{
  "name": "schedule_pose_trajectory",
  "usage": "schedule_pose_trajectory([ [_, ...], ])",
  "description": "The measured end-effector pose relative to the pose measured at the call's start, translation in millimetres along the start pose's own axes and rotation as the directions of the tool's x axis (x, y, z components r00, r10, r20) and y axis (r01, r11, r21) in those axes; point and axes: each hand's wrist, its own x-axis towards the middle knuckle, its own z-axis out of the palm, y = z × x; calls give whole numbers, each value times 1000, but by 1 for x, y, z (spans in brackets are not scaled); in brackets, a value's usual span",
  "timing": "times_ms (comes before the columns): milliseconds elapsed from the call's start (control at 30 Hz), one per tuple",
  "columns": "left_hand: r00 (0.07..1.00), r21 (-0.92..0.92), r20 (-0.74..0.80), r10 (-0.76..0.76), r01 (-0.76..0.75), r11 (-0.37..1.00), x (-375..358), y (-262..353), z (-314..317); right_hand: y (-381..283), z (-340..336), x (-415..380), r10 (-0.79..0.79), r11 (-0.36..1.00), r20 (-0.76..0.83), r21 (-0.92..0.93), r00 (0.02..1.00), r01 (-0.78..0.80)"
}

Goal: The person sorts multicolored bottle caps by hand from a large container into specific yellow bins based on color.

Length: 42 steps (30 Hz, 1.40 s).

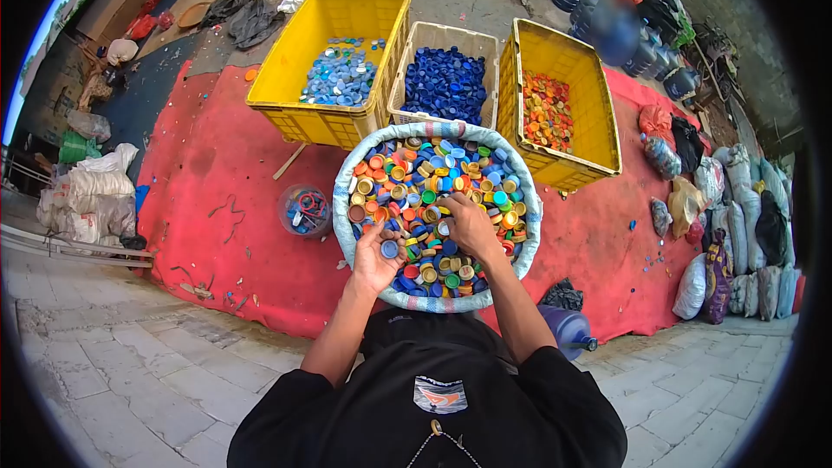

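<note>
In front of my body stands a round tub (530, 199) with a pale blue cloth rim, heaped with mixed bottle caps (429, 197) in many colours. My left hand (374, 264) is over the tub's near left side, palm up. Its fingers are curled around a blue bottle cap (389, 250). My right hand (471, 227) reaches down into the pile right of the middle, with bent fingers among the caps. What its fingertips grip, if anything, is hidden.
Beyond the tub are a yellow crate (276, 113) of light blue caps, a whitish crate (418, 32) of dark blue caps and a yellow crate (598, 113) of orange caps. A small clear bucket (322, 227) stands left. Sacks (737, 208) line the right; a water jug (568, 329) lies nearby.
</note>
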Motion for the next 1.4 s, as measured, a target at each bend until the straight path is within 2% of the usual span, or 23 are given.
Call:
schedule_pose_trajectory([
  [67,1000,15,-18,-8,8,1000,0,-3,-1,4,0,15,-70,995,81,-60,994,75],
  [167,999,2,-49,-23,23,1000,-15,-1,-4,7,13,22,-64,986,168,-144,984,89],
  [400,996,209,-84,32,-14,978,-23,-3,0,-4,14,31,25,970,240,-239,970,34],
  [433,996,258,-81,46,-23,966,-23,-4,3,-2,14,29,-28,980,190,-187,981,64],
  [500,982,517,-109,151,-74,853,-15,-9,6,2,15,22,-127,987,77,-90,989,134],
  [600,959,786,-49,278,-134,604,-12,-14,25,-33,-4,1,-91,992,-15,87,996,92],
  [633,952,847,-12,305,-152,508,-12,-17,32,-41,-6,-6,-79,990,-21,111,997,81],
  [667,924,840,56,377,-248,482,-6,-23,28,-49,-8,-13,-67,988,-28,136,997,70],
  [767,895,934,192,403,-292,205,9,-32,19,-54,0,-31,-62,980,-84,186,995,77],
  [800,893,921,188,408,-305,243,8,-35,21,-58,0,-37,-60,978,-111,191,992,81],
  [967,977,847,79,197,-170,504,0,-36,26,-52,10,-53,-35,956,-198,278,980,91],
  [1033,992,794,7,122,-80,602,-9,-35,34,-50,12,-58,47,943,-164,334,985,10],
  [1133,1000,670,-4,-7,8,742,-8,-34,31,-48,11,-62,122,910,-158,412,980,-47],
  [1233,998,512,-33,-48,58,857,-10,-35,31,-36,23,-65,170,881,-215,471,962,-51],
  [1333,997,580,-48,57,-19,815,-7,-32,29,-34,25,-68,261,846,-266,526,928,-87],
  [1367,954,779,40,297,-216,589,-3,-33,23,-34,22,-70,303,825,-280,555,911,-103],
  [1400,854,894,188,485,-354,276,1,-32,23,-34,19,-72,344,803,-294,584,892,-118],
])
